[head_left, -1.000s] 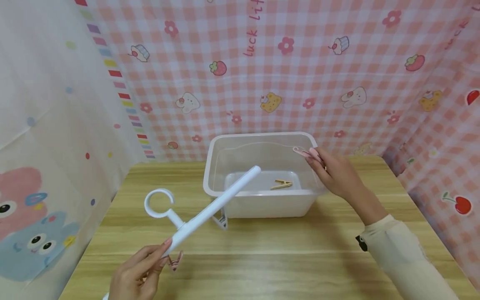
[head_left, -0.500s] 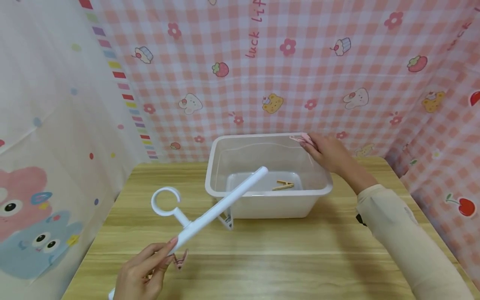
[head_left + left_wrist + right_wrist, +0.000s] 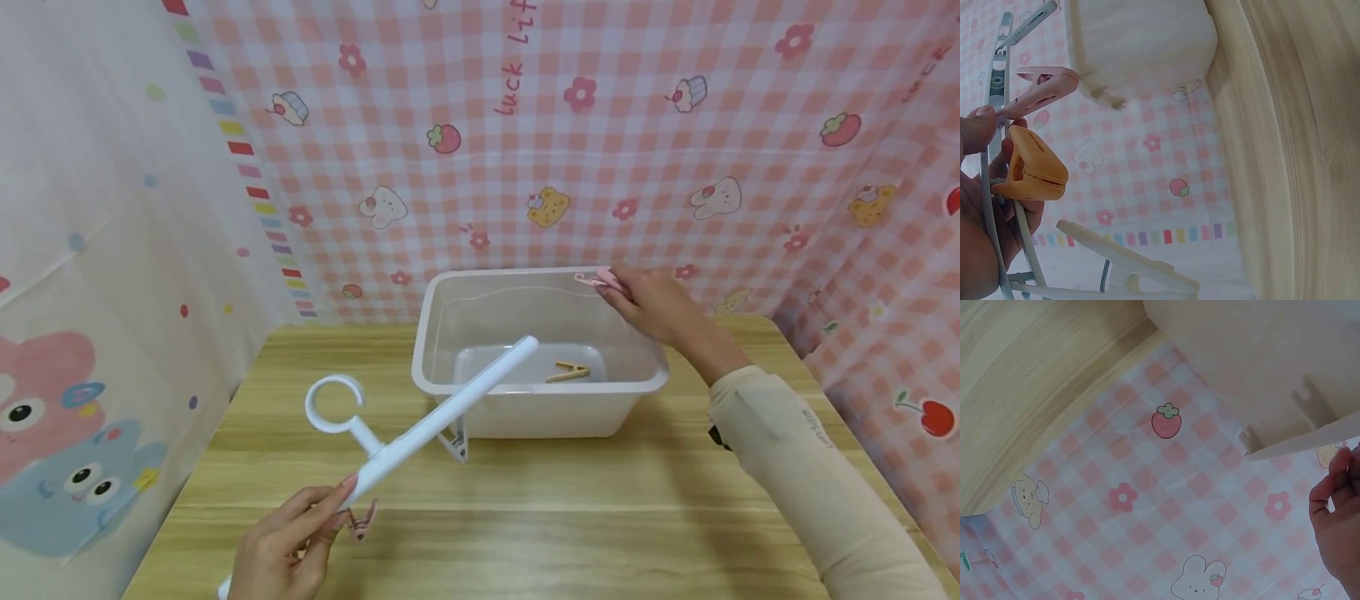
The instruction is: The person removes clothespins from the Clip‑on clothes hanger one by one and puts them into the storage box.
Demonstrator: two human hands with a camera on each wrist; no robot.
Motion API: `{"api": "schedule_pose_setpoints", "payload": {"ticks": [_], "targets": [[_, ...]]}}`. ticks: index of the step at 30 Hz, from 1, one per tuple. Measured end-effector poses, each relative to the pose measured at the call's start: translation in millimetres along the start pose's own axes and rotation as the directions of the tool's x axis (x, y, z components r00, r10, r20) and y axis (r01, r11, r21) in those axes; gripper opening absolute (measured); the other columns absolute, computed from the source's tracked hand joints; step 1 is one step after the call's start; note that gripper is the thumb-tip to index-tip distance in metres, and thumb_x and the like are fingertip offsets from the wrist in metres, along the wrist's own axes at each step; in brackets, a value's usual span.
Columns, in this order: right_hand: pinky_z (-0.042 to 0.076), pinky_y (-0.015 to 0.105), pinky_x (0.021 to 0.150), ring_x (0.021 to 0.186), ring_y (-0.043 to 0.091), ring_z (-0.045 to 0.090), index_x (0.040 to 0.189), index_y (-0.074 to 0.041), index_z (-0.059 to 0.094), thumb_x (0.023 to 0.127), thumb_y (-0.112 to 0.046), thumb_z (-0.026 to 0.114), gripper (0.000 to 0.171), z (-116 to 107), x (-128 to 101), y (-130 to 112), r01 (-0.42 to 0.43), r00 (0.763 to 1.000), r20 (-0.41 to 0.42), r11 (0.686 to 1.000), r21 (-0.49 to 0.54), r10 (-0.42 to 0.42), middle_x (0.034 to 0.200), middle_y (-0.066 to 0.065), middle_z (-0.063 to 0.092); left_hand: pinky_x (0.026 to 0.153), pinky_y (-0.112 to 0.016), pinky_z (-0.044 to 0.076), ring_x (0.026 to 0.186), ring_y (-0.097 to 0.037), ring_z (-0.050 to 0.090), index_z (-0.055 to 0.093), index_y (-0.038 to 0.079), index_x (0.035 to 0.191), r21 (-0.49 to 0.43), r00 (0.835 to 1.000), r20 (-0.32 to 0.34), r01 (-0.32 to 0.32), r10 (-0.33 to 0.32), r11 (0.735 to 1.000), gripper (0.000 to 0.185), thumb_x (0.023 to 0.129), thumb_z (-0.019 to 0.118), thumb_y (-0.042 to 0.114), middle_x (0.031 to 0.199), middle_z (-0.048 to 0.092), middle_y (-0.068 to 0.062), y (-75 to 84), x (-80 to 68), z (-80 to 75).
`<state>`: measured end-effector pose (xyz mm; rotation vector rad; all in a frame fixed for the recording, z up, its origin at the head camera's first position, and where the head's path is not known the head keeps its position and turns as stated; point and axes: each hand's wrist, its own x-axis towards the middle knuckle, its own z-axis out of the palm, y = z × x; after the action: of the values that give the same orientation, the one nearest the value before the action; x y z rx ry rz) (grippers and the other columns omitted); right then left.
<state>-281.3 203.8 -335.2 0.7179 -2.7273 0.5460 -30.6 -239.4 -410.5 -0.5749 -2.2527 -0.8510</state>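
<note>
One tabletop (image 3: 562,533) carries a bin (image 3: 540,415) at twelve o'clock; toward seven, the left hand (image 3: 279,542) holds a hanger (image 3: 450,408) with four clips (image 3: 1044,165) (apparently attached). Two remain off: a pink clip (image 3: 611,277) the right hand (image 3: 654,307) pinches by the bin's one-o'clock rim, a yellow clip (image 3: 568,372) inside.

Behind the bare right hand (image 3: 654,307) I can see a long cream sleeve (image 3: 813,483), small dark lettering (image 3: 817,428) printed near its cuff (image 3: 731,382), and a little black piece (image 3: 718,437) showing at the sleeve's left edge.
</note>
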Motion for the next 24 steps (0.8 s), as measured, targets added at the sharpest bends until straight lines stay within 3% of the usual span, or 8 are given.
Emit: {"api": "schedule_pose_setpoints", "payload": {"ticks": [7,9,11,13,16,21,24], "targets": [[0.040,0.034,0.061,0.066,0.025,0.053,0.100,-0.007,0.061,0.103,-0.028,0.060,0.021,4.3,1.6,-0.3,-0.016,1.000,0.001,1.000,-0.021,0.016,0.074,0.009,0.058,0.049,-0.006,0.035,0.059,0.013,0.039,0.075,0.011,0.122,0.000,1.000,0.007,0.013,-0.013,1.000,0.042,0.102,0.052,0.040,0.087,0.073,-0.008,1.0,0.3,-0.4],[0.050,0.040,0.070,0.077,0.030,0.063,0.108,-0.005,0.065,0.102,-0.031,0.061,0.026,6.1,2.6,0.1,-0.017,1.000,0.009,1.000,-0.018,0.017,0.087,0.014,0.069,0.049,-0.005,0.035,0.058,0.013,0.039,0.075,0.011,0.122,-0.008,1.000,0.011,0.014,-0.014,1.000,0.043,0.102,0.052,0.041,0.087,0.073,-0.008,1.3,0.4,-0.3],[0.054,0.051,0.088,0.100,0.037,0.069,0.126,-0.006,0.064,0.102,-0.035,0.061,0.038,7.6,3.0,1.0,-0.025,0.999,0.024,1.000,-0.011,0.026,0.112,0.019,0.073,0.050,-0.005,0.034,0.058,0.013,0.039,0.075,0.010,0.122,-0.011,1.000,0.013,0.016,-0.015,1.000,0.043,0.102,0.052,0.040,0.087,0.073,-0.008,1.4,0.4,-0.1],[0.044,0.061,0.108,0.127,0.043,0.060,0.144,-0.008,0.054,0.101,-0.039,0.060,0.053,8.8,3.2,2.5,-0.033,0.999,0.037,0.999,-0.017,0.034,0.140,0.021,0.063,0.050,-0.005,0.034,0.058,0.013,0.038,0.075,0.010,0.122,-0.013,1.000,0.015,0.017,-0.016,1.000,0.043,0.102,0.052,0.040,0.087,0.073,-0.008,1.5,0.4,0.0],[0.027,0.066,0.120,0.148,0.045,0.037,0.158,-0.014,0.036,0.101,-0.046,0.055,0.068,8.8,2.6,4.0,-0.059,0.996,0.067,0.998,-0.024,0.060,0.160,0.020,0.041,0.049,-0.004,0.033,0.058,0.014,0.036,0.075,0.011,0.122,-0.013,1.000,0.015,0.020,-0.020,1.000,0.043,0.102,0.052,0.040,0.087,0.073,-0.008,1.6,0.7,0.0],[0.016,0.066,0.124,0.158,0.042,0.015,0.164,-0.015,0.021,0.101,-0.057,0.045,0.079,7.3,1.3,6.3,-0.079,0.991,0.102,0.995,-0.062,0.085,0.169,0.019,0.021,0.049,-0.005,0.032,0.058,0.014,0.035,0.075,0.011,0.122,-0.006,1.000,0.016,0.024,-0.024,1.000,0.041,0.102,0.053,0.039,0.087,0.073,-0.006,2.1,1.9,-0.5],[0.013,0.065,0.126,0.158,0.042,0.013,0.164,-0.015,0.018,0.101,-0.060,0.043,0.081,6.6,0.7,6.9,-0.080,0.990,0.109,0.994,-0.069,0.087,0.170,0.019,0.019,0.049,-0.005,0.033,0.058,0.013,0.037,0.075,0.011,0.123,-0.003,1.000,0.018,0.024,-0.024,1.000,0.041,0.102,0.053,0.039,0.088,0.074,-0.006,2.2,2.6,-0.1]]}}
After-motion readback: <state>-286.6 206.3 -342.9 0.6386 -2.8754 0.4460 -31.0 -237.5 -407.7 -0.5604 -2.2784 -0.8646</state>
